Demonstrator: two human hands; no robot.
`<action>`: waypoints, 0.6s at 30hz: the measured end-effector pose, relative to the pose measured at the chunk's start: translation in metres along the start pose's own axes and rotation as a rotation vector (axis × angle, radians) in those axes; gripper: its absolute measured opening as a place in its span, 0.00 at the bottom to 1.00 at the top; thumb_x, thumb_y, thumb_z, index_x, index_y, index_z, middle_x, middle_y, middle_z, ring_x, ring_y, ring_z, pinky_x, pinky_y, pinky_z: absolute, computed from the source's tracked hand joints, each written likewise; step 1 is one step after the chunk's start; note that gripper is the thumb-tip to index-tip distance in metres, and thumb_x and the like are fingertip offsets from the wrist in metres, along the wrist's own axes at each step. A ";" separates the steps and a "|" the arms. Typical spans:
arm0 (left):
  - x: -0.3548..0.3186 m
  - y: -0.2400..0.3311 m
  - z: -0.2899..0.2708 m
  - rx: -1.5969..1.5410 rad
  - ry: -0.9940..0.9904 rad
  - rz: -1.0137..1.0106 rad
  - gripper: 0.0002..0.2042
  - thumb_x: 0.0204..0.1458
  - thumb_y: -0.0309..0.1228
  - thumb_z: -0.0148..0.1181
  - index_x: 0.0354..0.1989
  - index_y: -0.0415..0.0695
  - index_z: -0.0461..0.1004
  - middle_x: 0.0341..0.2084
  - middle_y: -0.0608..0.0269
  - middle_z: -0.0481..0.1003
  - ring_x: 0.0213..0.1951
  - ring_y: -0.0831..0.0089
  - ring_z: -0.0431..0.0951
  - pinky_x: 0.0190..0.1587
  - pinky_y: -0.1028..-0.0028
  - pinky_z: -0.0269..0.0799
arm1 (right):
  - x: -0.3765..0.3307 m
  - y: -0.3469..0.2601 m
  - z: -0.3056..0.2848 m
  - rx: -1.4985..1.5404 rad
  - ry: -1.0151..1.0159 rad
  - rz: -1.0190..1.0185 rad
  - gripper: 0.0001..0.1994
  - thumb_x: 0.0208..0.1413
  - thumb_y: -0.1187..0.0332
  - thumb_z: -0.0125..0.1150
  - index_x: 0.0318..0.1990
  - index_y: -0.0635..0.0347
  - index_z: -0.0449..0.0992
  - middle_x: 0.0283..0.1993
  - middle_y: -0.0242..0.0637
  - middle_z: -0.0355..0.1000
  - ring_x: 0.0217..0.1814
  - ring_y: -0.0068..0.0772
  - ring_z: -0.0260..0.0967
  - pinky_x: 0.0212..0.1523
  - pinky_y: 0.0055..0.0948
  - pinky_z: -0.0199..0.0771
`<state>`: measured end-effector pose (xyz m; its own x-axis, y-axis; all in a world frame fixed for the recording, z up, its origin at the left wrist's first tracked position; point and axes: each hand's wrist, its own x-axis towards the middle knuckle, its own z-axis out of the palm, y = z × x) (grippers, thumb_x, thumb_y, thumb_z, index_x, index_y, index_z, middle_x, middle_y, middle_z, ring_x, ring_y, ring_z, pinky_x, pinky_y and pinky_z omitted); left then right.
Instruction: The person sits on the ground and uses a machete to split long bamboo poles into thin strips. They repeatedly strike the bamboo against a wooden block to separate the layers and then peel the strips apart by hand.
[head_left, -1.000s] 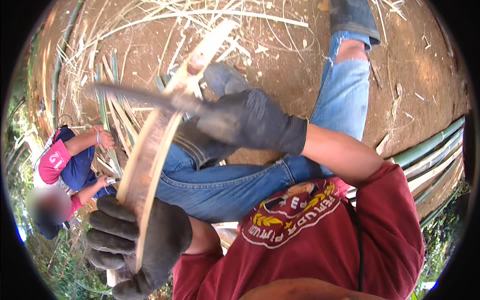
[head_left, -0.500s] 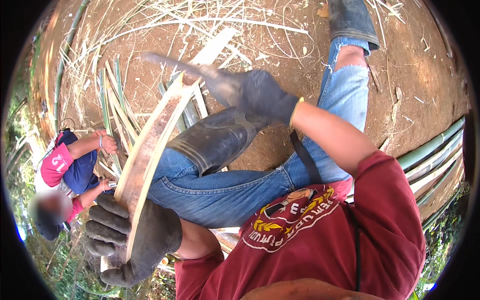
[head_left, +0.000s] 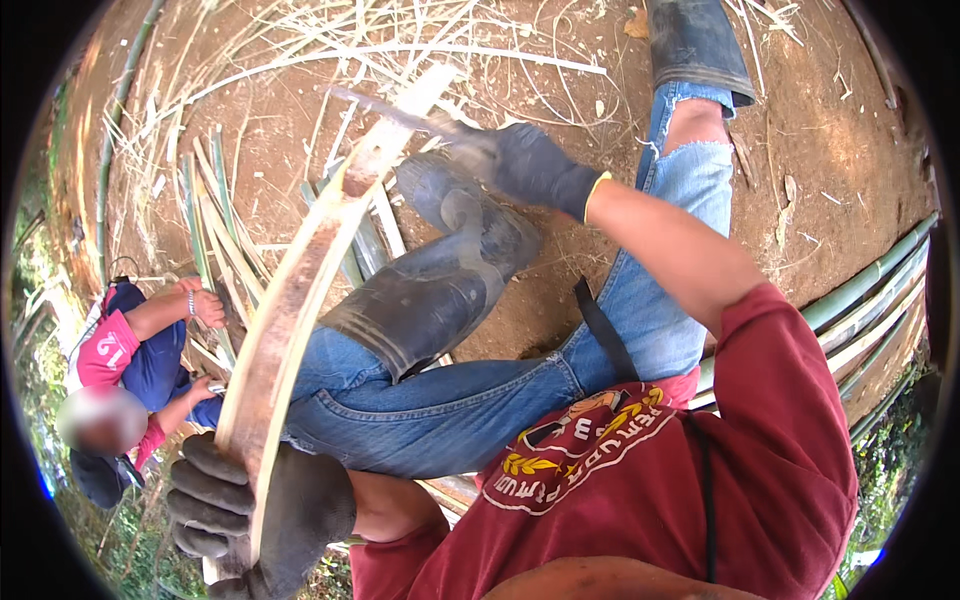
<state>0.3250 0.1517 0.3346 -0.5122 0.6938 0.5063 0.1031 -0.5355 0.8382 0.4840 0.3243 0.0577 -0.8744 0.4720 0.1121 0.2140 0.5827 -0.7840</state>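
A long split bamboo piece (head_left: 285, 300), pale at its edges and brown in its hollow, slants from the lower left to the upper middle. My left hand (head_left: 300, 510), in a dark glove, is wrapped round its near end. My gloved right hand (head_left: 545, 168) is closed on the handle of a long-bladed knife (head_left: 385, 107), which is smeared by motion. The blade lies across the far part of the bamboo; whether it touches the surface I cannot tell. Under the bamboo is my bent leg in jeans (head_left: 420, 410) and a black rubber boot (head_left: 430, 280).
Thin bamboo shavings (head_left: 300, 50) litter the brown dirt floor. Several bamboo strips (head_left: 222, 215) lie left of my boot, near a seated person (head_left: 130, 350) working with their own hands. Bamboo poles (head_left: 870, 280) lie at the right.
The knife and my right hand have shifted up and to the right, toward the bamboo's far end. My left hand and the near end of the bamboo have dropped slightly.
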 end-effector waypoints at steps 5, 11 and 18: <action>0.012 -0.009 -0.012 0.003 0.016 -0.043 0.16 0.53 0.44 0.53 0.21 0.46 0.67 0.19 0.66 0.67 0.31 0.71 0.71 0.40 0.66 0.68 | 0.003 -0.048 -0.009 0.030 -0.008 -0.101 0.24 0.63 0.66 0.48 0.67 0.44 0.61 0.29 0.37 0.74 0.25 0.38 0.74 0.27 0.35 0.78; 0.049 0.041 -0.075 -0.002 0.087 -0.104 0.16 0.54 0.44 0.51 0.31 0.41 0.65 0.30 0.58 0.68 0.39 0.65 0.71 0.47 0.61 0.68 | 0.013 0.071 -0.001 0.049 -0.096 0.539 0.31 0.61 0.45 0.51 0.68 0.48 0.62 0.54 0.54 0.73 0.52 0.52 0.72 0.56 0.44 0.68; 0.101 0.075 -0.134 -0.069 -0.029 -0.058 0.28 0.51 0.49 0.44 0.46 0.33 0.55 0.42 0.43 0.59 0.45 0.50 0.62 0.50 0.47 0.61 | 0.026 0.009 -0.007 0.995 0.253 0.820 0.19 0.62 0.59 0.56 0.55 0.62 0.71 0.24 0.31 0.70 0.21 0.21 0.69 0.22 0.24 0.72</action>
<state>0.1667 0.1170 0.4210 -0.4908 0.7376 0.4637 0.0142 -0.5254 0.8508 0.4661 0.3466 0.0576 -0.5156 0.6272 -0.5838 0.1351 -0.6132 -0.7782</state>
